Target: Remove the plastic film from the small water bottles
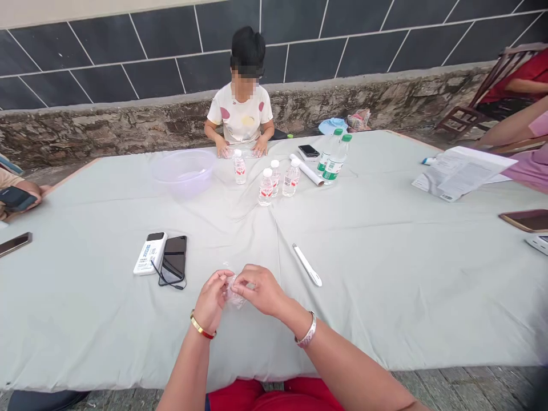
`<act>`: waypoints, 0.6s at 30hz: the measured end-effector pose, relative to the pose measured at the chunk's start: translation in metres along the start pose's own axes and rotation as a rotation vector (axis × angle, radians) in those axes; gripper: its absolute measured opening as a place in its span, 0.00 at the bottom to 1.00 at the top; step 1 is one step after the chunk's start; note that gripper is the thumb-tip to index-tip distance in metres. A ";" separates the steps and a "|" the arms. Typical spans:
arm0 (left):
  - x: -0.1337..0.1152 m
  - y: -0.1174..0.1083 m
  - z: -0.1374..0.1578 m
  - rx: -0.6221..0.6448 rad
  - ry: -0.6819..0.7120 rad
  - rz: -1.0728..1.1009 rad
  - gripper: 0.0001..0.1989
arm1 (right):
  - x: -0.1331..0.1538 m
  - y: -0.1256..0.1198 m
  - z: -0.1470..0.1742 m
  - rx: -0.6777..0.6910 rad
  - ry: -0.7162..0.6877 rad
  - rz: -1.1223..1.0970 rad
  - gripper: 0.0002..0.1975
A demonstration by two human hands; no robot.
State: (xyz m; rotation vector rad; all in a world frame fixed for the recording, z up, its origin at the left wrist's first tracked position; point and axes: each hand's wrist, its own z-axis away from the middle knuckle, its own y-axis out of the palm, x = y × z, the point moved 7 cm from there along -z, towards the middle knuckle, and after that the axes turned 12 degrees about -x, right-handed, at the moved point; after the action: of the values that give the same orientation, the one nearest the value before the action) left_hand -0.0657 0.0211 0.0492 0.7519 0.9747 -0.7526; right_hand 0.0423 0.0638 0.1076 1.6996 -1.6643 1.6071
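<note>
A crinkled piece of clear plastic (237, 301) is held between 2 bare hands just over the near side of a cloth-covered tabletop (385, 274), the left hand (213, 298), which wears a gold-toned bracelet (202, 326), with fingers curled in on it and the right hand (260, 289), which wears a silver-toned bangle (307, 331), pinching it between thumb and forefinger. To the left, a black phone (174, 258) lies against a white device (149, 256); to the right rests a slim white tool (307, 265). Farther across stand 4 small bottles (265, 189) with white caps, 3 of them grouped closely, near 2 larger green-capped bottles (337, 162) and a white roll (309, 171). Left of the bottles sits a translucent purple basin (184, 177). At the far edge, a person in a spotted shirt (240, 117) faces the camera side before a dark tiled wall (158, 83).
</note>
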 end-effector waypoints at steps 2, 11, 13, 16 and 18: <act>-0.002 0.008 0.004 0.055 -0.061 0.147 0.12 | -0.011 -0.002 0.000 -0.173 0.097 -0.150 0.07; -0.005 0.007 -0.001 -0.317 0.356 -0.161 0.12 | -0.045 0.023 0.015 -0.359 0.398 -0.366 0.12; -0.011 0.005 -0.001 -0.400 0.468 -0.304 0.18 | -0.053 0.019 0.013 -0.417 0.492 -0.450 0.12; 0.004 0.011 -0.009 -0.282 0.301 -0.202 0.22 | -0.061 0.016 0.008 -0.465 0.534 -0.536 0.11; 0.021 0.017 -0.014 -0.166 0.086 0.001 0.21 | -0.058 0.016 0.005 -0.414 0.425 -0.404 0.08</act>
State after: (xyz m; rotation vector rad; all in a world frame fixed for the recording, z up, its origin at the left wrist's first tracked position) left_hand -0.0500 0.0374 0.0281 0.6439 1.0999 -0.6340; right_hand 0.0474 0.0853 0.0511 1.2723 -1.2383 1.2181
